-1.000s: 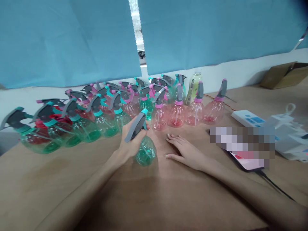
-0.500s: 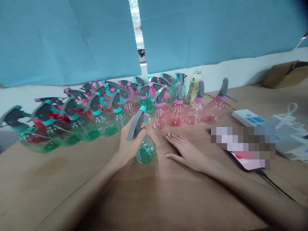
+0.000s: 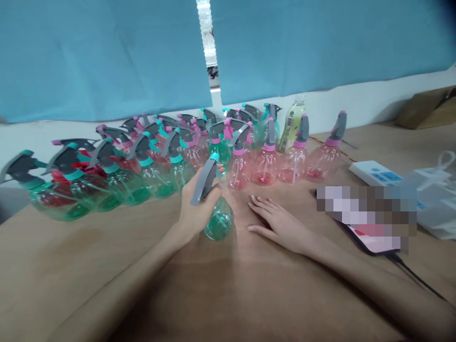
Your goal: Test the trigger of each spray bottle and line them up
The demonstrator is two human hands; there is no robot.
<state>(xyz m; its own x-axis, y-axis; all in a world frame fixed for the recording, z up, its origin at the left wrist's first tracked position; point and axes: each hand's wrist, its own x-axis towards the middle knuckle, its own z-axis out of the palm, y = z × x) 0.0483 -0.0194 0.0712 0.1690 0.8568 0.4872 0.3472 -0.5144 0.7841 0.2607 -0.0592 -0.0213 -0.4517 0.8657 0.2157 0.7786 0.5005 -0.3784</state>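
Observation:
My left hand (image 3: 197, 204) is wrapped round the neck of a green spray bottle (image 3: 220, 222) with a grey and teal trigger head, near the middle of the table. My right hand (image 3: 280, 221) lies flat on the wooden table (image 3: 199, 289), fingers stretched out and holding nothing, to the right of that bottle. Green spray bottles (image 3: 135, 185) with teal collars stand in a row at the left. Pink ones (image 3: 265, 171) with pink collars form a row just beyond my right hand. More bottles of both colours are crowded behind these rows.
A phone (image 3: 377, 241) on a cable lies at the right, partly pixelated. Beyond it are a white power strip (image 3: 374, 172) and white plugs or adapters (image 3: 436, 199). A labelled drink bottle (image 3: 292, 124) stands behind the pink row. A cardboard box (image 3: 427, 108) sits at the back right.
The whole view has shifted slightly, so most things appear a little further right. My left hand keeps its hold on the green bottle, and my right hand stays flat.

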